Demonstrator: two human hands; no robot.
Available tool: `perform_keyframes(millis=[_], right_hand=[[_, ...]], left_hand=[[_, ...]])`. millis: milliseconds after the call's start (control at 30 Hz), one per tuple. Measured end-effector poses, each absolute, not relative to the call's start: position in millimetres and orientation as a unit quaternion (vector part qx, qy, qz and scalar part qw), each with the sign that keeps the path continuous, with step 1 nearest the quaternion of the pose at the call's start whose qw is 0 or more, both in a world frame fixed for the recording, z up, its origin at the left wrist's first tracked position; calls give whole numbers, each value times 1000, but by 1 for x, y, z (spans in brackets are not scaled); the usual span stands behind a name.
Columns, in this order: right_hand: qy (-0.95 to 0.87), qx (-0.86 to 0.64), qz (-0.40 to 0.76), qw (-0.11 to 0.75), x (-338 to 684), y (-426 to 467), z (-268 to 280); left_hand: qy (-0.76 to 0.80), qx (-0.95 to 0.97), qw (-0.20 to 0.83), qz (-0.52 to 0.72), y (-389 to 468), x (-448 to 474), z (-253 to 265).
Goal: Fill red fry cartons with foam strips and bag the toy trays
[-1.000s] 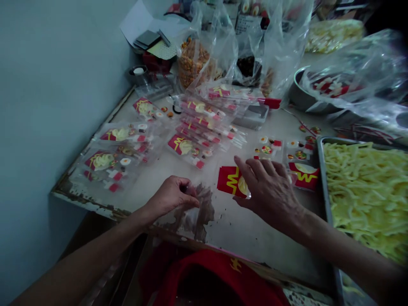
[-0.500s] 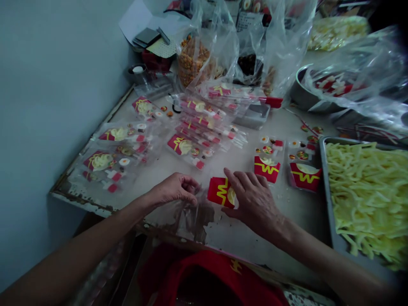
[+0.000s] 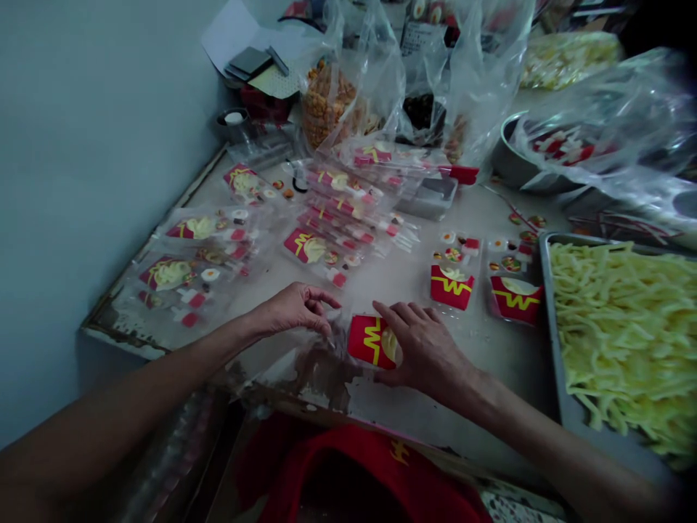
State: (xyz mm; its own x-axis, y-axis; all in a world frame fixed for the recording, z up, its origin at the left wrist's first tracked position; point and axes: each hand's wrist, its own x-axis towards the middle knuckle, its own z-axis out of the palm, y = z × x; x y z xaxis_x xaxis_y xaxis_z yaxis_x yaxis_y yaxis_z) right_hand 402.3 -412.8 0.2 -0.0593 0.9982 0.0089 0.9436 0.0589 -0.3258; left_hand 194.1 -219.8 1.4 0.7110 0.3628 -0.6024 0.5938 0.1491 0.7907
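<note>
My right hand (image 3: 422, 341) is curled over a red french-fry box (image 3: 371, 340) with a yellow zigzag, which lies on its side in a clear bag; fingers and thumb grip its far and near edges. To the left, my left hand (image 3: 299, 311) pinches the edge of the clear plastic bag (image 3: 321, 349), thumb against fingers. Beyond my right hand lie two more packs, one with a red fry box (image 3: 451, 287) and another with a red fry box (image 3: 515, 298), small food-shaped pieces above each. A finished-looking pack (image 3: 308, 247) lies beyond my left hand.
A metal tray (image 3: 552, 349) heaped with pale yellow fry-shaped pieces (image 3: 626, 341) stands at the right. Several filled packs (image 3: 190, 229) lie at the left. Behind them are a grey tray (image 3: 430, 200), plastic bags (image 3: 332, 94) and a metal bowl (image 3: 509, 163). The table's worn edge (image 3: 305, 407) is near.
The fry box has shifted slightly left and nearer, with my right hand moving along. My left hand has stayed at the bag's edge. The view has shifted slightly.
</note>
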Motion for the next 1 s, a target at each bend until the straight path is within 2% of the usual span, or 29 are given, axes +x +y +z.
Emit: perform_keyframes(millis=[100,233,333,467,833,1000], right_hand=[[-704,-695,87,119,398,-407,0],[-691,-713,23,117,393,-402,0],[-695,-708,40,118,392,-404,-5],[-704,-697,81,110,391,-409,-12],[-710,-692,69,111,375,-408,-2],[-712,-691,34,121,372,-406,-2]], left_hand=[[379,634,663,-119,-226,193,-3],[337,582,723,-159,-232,184,-10],[332,561,743,-153,-230,173,-11],[319,593,729,-121,-225,165,-10],[373,651,655,-87,-231,158,-6],[378,604,696,-83,-238,165,-1]])
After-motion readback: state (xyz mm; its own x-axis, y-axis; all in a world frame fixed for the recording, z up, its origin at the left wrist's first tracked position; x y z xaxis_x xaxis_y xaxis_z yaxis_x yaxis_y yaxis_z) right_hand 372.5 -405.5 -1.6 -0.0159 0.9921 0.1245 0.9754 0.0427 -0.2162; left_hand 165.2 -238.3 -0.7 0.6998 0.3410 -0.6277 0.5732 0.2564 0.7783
